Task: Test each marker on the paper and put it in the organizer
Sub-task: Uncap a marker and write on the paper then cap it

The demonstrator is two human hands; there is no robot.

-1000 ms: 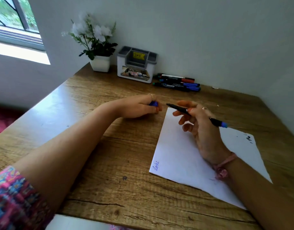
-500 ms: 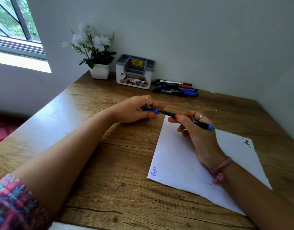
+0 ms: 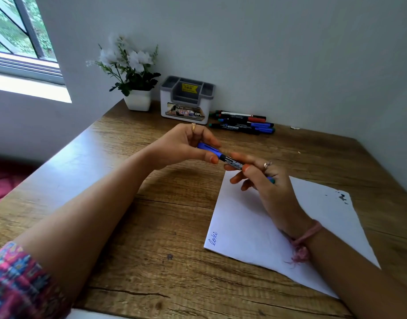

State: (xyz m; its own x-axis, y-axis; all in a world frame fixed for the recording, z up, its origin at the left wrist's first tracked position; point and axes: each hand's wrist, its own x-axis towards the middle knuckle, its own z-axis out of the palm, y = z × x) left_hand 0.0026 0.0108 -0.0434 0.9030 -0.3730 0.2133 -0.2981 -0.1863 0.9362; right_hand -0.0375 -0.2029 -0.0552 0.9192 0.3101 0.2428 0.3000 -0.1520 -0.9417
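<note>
A black marker with a blue cap [image 3: 230, 161] is held between both hands above the desk. My left hand [image 3: 186, 143] pinches the blue cap end, which sits on the marker. My right hand [image 3: 264, 180] grips the black barrel over the top left corner of the white paper [image 3: 313, 217]. The paper carries a small blue scribble at its near left corner and black marks at its far right corner. A white and grey organizer [image 3: 186, 100] stands at the back against the wall. Several more markers [image 3: 242, 125] lie in a row to its right.
A white pot of white flowers [image 3: 131, 74] stands left of the organizer in the desk's back left corner. The wooden desk [image 3: 152, 226] meets walls at the back and right. A window is at the upper left.
One second ago the cap was in my left hand, apart from the marker. The hands came together and the cap now sits on the marker's tip. The view shifted slightly.
</note>
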